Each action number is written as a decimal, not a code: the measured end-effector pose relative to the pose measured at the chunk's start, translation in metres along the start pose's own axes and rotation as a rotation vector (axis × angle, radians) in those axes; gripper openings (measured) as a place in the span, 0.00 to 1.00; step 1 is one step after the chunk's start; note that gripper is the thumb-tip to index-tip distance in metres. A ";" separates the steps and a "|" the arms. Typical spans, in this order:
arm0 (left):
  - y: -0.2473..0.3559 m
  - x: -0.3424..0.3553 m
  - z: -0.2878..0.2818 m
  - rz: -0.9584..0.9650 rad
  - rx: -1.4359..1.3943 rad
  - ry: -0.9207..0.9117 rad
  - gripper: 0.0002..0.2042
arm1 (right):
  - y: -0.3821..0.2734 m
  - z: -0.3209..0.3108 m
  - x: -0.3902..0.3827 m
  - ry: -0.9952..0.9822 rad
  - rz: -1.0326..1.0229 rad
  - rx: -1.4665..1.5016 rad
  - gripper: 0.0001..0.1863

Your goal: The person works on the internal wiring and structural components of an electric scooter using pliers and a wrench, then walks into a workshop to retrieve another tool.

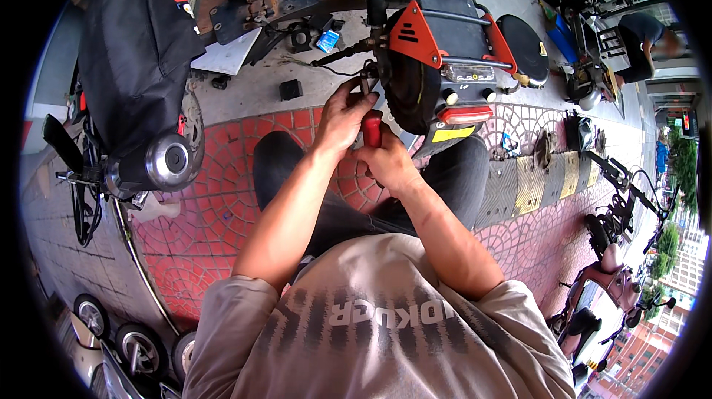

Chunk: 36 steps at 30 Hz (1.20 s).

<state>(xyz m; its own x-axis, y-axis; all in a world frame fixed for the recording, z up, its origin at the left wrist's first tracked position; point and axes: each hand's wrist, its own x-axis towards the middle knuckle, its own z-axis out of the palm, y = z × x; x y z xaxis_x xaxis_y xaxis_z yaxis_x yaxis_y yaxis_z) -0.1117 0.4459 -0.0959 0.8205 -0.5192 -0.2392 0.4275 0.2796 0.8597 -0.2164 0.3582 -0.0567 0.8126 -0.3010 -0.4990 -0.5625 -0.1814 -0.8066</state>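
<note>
Down low, crouched on red patterned paving (222, 213), both hands up against the rear wheel (411, 91) of a small scooter (445, 50). Left hand (343, 119) curled, fingers pinched on something small and metallic at the wheel's hub, too small to make out. Right hand (387, 163) just below and touching the left, wrapped tight around the red handle of a tool (371, 130), handle upright between the two hands, working end hidden behind the left fingers. Tool right beside the wheel's near edge, below the axle. Above the wheel, a red triangular bracket (410, 34) and a tail light (464, 114) with a yellow reflector under it. To the left, a parked motorcycle under a black cover (133, 35), its shiny exhaust pipe (167, 162) pointing this way. Loose parts on the grey concrete beyond: a small black block (290, 90) and a blue packet (327, 41). Far right, a yellow-and-black speed bump (534, 180) across the paving, more scooters (615, 265) past it, and another person (645, 39) bent over well apart at the top right.
</note>
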 end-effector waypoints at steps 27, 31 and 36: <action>-0.037 -0.003 0.006 0.093 0.122 0.293 0.32 | 0.033 -0.002 0.018 -0.031 -0.051 0.206 0.28; -0.035 -0.006 0.001 0.034 0.090 0.242 0.29 | 0.040 0.004 0.021 0.045 -0.087 -0.016 0.20; -0.012 0.015 -0.005 -0.031 0.134 0.217 0.11 | 0.019 0.003 0.012 -0.010 0.015 0.282 0.20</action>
<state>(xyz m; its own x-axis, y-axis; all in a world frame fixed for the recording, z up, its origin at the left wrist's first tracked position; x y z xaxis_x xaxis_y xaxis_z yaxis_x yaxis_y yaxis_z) -0.1025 0.4388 -0.1125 0.8761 -0.3362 -0.3456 0.4118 0.1488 0.8991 -0.2166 0.3545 -0.0788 0.8069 -0.2919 -0.5136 -0.5111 0.0910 -0.8547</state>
